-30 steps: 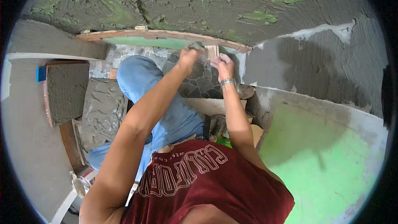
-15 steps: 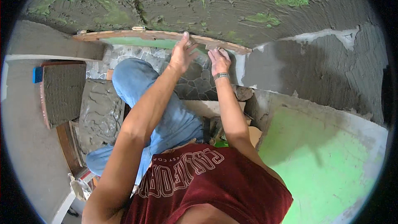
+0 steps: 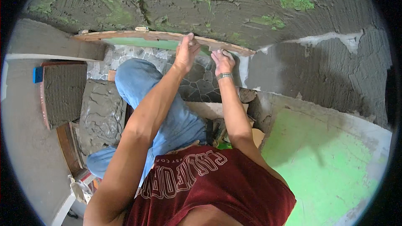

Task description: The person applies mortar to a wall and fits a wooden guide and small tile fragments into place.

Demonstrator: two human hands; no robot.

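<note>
A long, thin wooden strip [image 3: 155, 34] runs along the foot of the mortar-covered wall [image 3: 234, 6] in front of me. My left hand [image 3: 186, 55] is closed on its near edge right of the middle, with a fingertip reaching up over the top edge. Close beside it, my right hand [image 3: 224, 62], with a watch on the wrist, has its fingers bent against the strip nearer the right end. The exact contact of the right fingers is partly hidden. Patches of green paint show through the grey mortar above the strip.
At left stand a mortar-coated board [image 3: 65, 94] with a blue end and a slab of wet mortar [image 3: 102, 113]. Stone-patterned tile [image 3: 201, 79] lies below the strip. A half-plastered ledge [image 3: 293, 67] and a green-painted surface [image 3: 322, 150] are on the right. My bent knee is near the strip.
The left fingers, spread before, have drawn in closer to the strip. The right hand has hardly moved. The strip looks to be in the same place; the view has shifted slightly.
</note>
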